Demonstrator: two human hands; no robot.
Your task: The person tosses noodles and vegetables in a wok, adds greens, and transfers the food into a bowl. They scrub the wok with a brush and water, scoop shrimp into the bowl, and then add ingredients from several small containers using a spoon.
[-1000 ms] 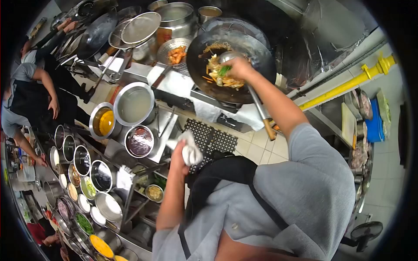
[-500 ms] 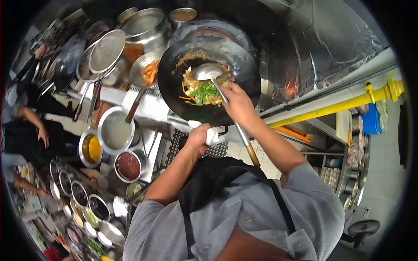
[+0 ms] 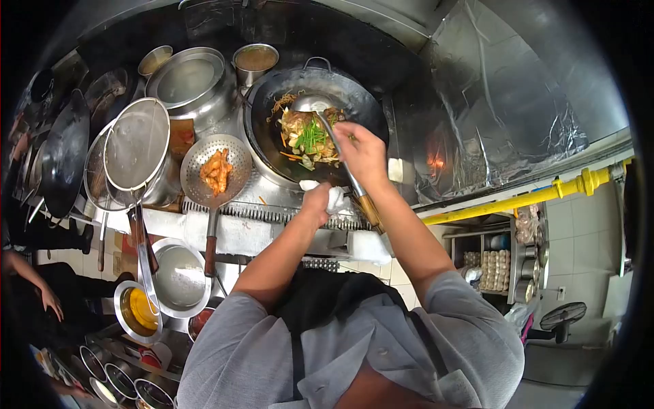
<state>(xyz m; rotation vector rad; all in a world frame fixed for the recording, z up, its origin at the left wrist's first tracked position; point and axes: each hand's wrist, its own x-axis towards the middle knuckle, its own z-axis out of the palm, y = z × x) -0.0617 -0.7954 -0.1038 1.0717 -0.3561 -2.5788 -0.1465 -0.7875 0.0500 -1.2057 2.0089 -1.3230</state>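
Observation:
A black wok (image 3: pixel 371 102) sits on the stove with brown noodles, pale pieces, carrot strips and chopped green scallions (image 3: pixel 313 138) in it. My right hand (image 3: pixel 362 155) is closed round the shaft of a long metal ladle (image 3: pixel 355 185). The ladle's bowl rests at the far side of the food, and its wooden end points back toward me. At the wok's near rim, my left hand (image 3: pixel 317 203) grips a folded white cloth (image 3: pixel 336 199). The near wok handle is hidden, apparently under the cloth.
Left of the wok, a perforated skimmer (image 3: pixel 193 169) holds orange-brown fried pieces. Mesh strainers (image 3: pixel 138 144), a large lidded pot (image 3: pixel 187 78) and metal bowls stand farther left. Foil (image 3: pixel 487 102) covers the right wall, above a yellow pipe (image 3: pixel 518 204). Another person's hand (image 3: pixel 52 303) shows at the left edge.
The wok was raised and tilted toward me, and now sits lower on the stove. My view has shifted, so the skimmer shows whole. Both hands keep their holds.

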